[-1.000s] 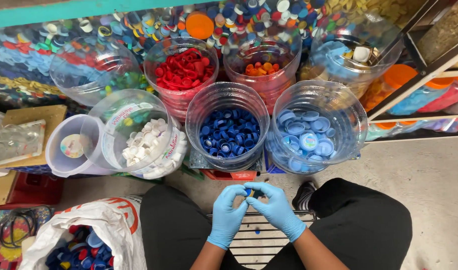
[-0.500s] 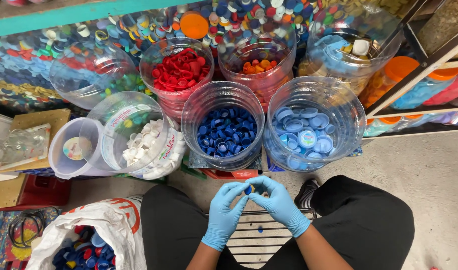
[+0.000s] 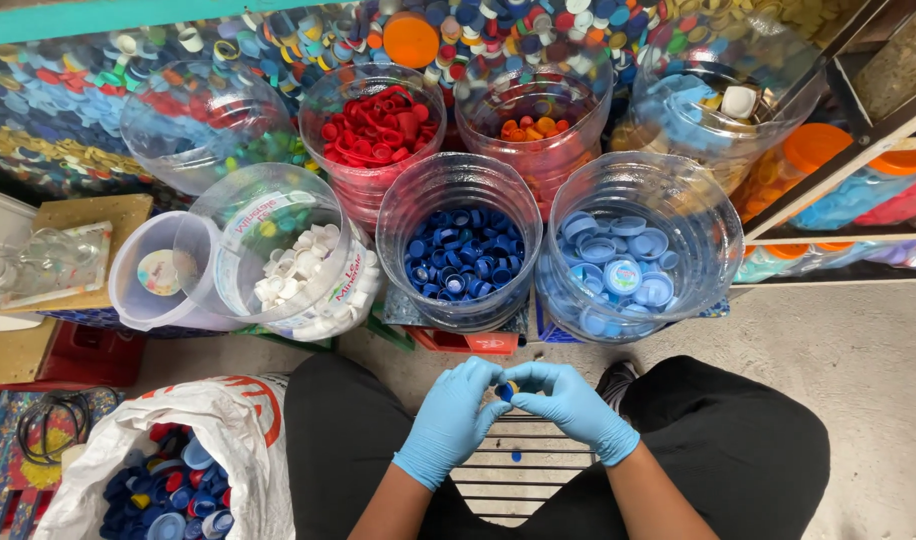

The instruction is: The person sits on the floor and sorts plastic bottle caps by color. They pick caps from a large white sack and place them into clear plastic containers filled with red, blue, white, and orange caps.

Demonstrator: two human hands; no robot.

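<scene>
Both my hands wear light blue gloves and meet over my lap. My left hand [image 3: 448,420] and my right hand [image 3: 573,405] pinch a small dark blue bottle cap [image 3: 506,390] between their fingertips. Just beyond them stands a clear tub of dark blue caps [image 3: 462,255]. To its right is a clear tub of light blue caps [image 3: 623,275], to its left a tilted tub of white caps [image 3: 298,275].
Tubs of red caps [image 3: 373,125] and orange caps [image 3: 533,130] stand behind, before a heap of mixed caps [image 3: 498,25]. A white sack of mixed caps [image 3: 168,485] lies at the lower left. A loose blue cap [image 3: 516,457] rests on the slatted stool between my knees.
My hands stayed together on the small cap, shifting it slightly between the fingertips. The view has tilted a little.
</scene>
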